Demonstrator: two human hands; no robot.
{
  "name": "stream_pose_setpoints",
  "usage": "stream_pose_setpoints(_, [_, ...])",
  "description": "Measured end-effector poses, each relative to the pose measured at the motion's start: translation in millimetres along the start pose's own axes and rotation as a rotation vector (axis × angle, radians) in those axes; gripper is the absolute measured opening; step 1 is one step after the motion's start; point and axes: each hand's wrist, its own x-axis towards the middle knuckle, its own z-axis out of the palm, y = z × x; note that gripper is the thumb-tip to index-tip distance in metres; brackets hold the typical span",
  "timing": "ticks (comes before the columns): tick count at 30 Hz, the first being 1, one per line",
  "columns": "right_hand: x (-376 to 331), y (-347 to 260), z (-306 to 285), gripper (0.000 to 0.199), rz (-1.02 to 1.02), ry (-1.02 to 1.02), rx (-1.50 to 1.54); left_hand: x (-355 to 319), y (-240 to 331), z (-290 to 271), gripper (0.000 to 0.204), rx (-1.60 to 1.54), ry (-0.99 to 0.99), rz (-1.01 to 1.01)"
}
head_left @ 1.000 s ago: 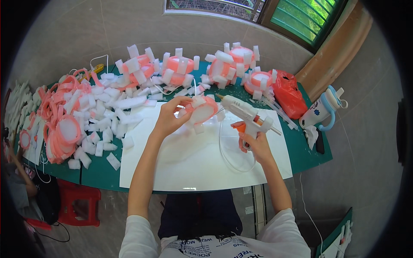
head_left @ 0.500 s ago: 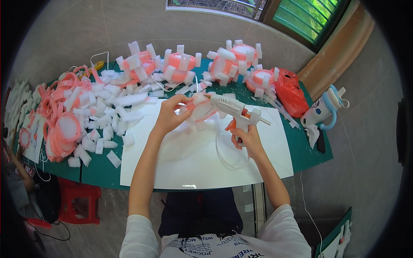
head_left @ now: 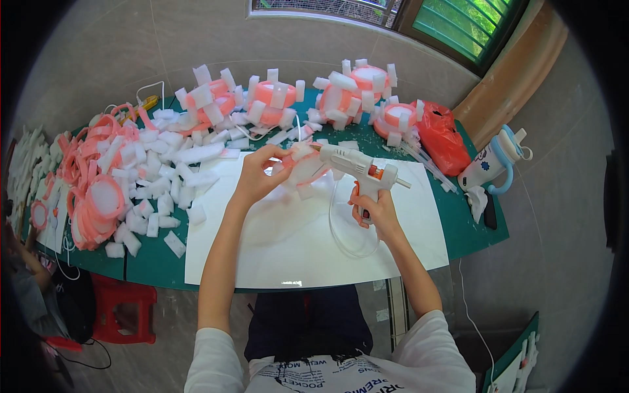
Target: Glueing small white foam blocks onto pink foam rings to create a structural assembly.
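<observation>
My left hand [head_left: 259, 171] grips a pink ring with white foam blocks stuck on it [head_left: 306, 166], lifted above the white sheet [head_left: 288, 242]. In my right hand [head_left: 372, 211] is a white glue gun [head_left: 357, 167] with an orange trigger, its nozzle pointing left and touching the ring's upper edge. The gun's cord [head_left: 344, 226] loops down over the sheet. Loose white foam blocks [head_left: 167, 173] lie in a heap just left of my left hand.
Finished pink rings with foam blocks [head_left: 341, 95] line the back of the green table [head_left: 151, 262]. Bare pink rings [head_left: 92, 203] stack at the left. A red bag [head_left: 440, 136] and a white-and-blue bottle [head_left: 495, 160] sit at the right. A red stool [head_left: 121, 308] stands below.
My right hand has swung the glue gun left, bringing its nozzle onto the ring. My left hand keeps the ring in about the same place.
</observation>
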Motion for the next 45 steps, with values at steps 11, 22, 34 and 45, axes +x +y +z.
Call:
stream_pose_setpoints(11, [-4.6, 0.2, -0.1, 0.017, -0.028, 0.002, 0.038, 0.1, 0.2, -0.2, 0.021, -0.006, -0.005, 0.010])
stream_pose_setpoints(22, [-4.7, 0.9, 0.7, 0.016, -0.093, -0.044, 0.036, 0.1, -0.1, 0.6, 0.020, -0.013, -0.010, 0.016])
stream_pose_setpoints(34, [-11.6, -5.4, -3.5, 0.012, -0.073, 0.005, -0.050, 0.2, -2.5, 2.1, 0.022, -0.003, 0.021, 0.053])
stream_pose_setpoints(45, [-13.4, 3.7, -67.7, 0.026, -0.308, 0.460, -0.664, 0.2, -1.9, 0.0, 0.023, 0.001, 0.025, 0.082])
